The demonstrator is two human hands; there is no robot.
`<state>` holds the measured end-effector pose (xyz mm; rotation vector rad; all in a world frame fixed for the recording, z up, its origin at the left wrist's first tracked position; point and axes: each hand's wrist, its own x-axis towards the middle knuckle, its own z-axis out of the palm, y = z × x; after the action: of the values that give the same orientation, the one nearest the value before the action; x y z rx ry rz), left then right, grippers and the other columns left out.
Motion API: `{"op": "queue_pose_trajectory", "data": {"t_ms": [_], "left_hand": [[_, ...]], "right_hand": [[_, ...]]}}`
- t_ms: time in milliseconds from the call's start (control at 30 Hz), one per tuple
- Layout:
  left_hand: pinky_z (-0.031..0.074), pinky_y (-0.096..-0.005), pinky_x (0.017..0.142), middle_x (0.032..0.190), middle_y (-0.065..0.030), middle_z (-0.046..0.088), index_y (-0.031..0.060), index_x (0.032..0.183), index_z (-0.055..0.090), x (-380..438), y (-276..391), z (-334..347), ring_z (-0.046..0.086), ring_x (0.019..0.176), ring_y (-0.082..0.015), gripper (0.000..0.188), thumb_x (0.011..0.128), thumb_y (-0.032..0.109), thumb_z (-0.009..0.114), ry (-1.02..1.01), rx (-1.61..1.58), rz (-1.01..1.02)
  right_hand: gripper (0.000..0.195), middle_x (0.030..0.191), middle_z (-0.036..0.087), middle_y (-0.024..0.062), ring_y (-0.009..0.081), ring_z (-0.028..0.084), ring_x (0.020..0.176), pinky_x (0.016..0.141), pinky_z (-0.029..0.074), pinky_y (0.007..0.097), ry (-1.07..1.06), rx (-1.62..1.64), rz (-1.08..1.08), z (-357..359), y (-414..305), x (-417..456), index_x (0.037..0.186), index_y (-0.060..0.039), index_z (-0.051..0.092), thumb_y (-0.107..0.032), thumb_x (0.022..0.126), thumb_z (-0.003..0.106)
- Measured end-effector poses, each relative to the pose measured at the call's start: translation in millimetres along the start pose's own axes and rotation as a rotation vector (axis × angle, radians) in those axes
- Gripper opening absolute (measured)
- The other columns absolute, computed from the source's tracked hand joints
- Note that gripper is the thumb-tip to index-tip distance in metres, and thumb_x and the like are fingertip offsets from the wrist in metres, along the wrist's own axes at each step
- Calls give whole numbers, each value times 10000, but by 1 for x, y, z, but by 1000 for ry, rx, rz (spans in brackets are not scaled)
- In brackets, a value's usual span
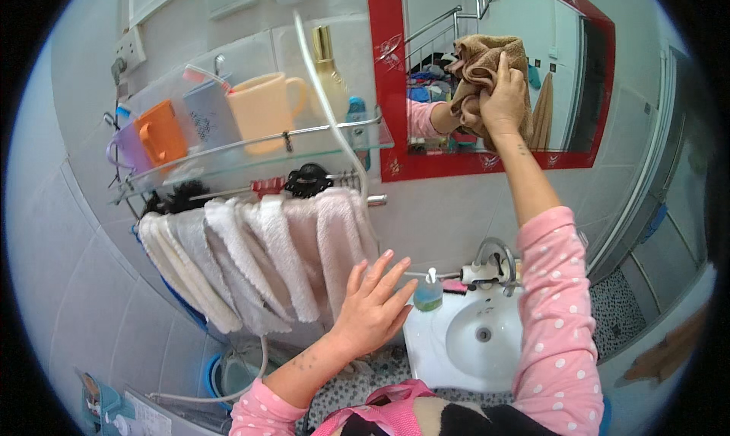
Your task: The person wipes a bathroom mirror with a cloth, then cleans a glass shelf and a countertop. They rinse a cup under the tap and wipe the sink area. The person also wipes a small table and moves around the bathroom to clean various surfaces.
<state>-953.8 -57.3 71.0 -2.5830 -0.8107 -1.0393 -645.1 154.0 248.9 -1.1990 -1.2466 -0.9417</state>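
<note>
My right hand (505, 102) presses a bunched brown cloth (473, 65) against the glass of a wall mirror (547, 42), whose wide red frame (393, 133) bears pale floral marks. Part of the pink sleeve and forearm shows as a reflection left of the cloth. Lower down, my left hand (373, 302) hangs in the air with its fingers spread and nothing in it. It is nearest to the white towels (291, 259) and a pump soap bottle (428, 296) with green liquid, which stands on the left rim of the white washbasin (436, 350).
A glass shelf (256, 155) holds a peach mug (262, 108), an orange mug (162, 133), a gold-capped bottle (328, 73) and other cups. A white hose (319, 82) runs down across it. The curved faucet (499, 253) rises behind the basin. A blue-rimmed bucket (219, 376) stands on the floor.
</note>
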Motion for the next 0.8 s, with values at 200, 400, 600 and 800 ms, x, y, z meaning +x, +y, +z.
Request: {"op": "queue_pose_trajectory", "data": {"t_ms": [200, 400, 600, 800], "left_hand": [[278, -543, 1059, 1414, -123, 471, 123, 1172, 626, -79, 8, -34, 374, 1355, -356, 458, 736, 157, 762, -103, -6, -114], [261, -560, 1062, 1395, -122, 485, 124, 1140, 646, -139, 17, -75, 375, 1354, -369, 392, 761, 144, 745, -151, 24, -199], [251, -559, 1070, 1387, -123, 490, 122, 1119, 658, -180, 13, -89, 376, 1347, -376, 356, 771, 130, 733, -177, 14, -248], [255, -562, 1062, 1377, -130, 499, 125, 1100, 668, -182, 11, -77, 387, 1336, -382, 347, 759, 119, 732, -203, -2, -291]], "right_hand": [[695, 1059, 488, 99, 328, 507, 998, 829, 514, 402, -286, -27, -336, 21, -83, -174, 1422, -220, 470, -75, 766, 646], [744, 1106, 510, 116, 333, 503, 1037, 872, 489, 411, -762, 140, -83, -27, -88, -260, 1373, -208, 495, 38, 691, 666], [683, 1113, 535, 173, 400, 517, 1070, 956, 427, 442, -220, 353, 604, -10, -35, -270, 1343, -149, 525, 32, 698, 659], [629, 1242, 512, 285, 446, 488, 1167, 1034, 365, 491, -17, 986, 1118, 32, -68, -251, 1373, 42, 411, -54, 775, 582]]}}
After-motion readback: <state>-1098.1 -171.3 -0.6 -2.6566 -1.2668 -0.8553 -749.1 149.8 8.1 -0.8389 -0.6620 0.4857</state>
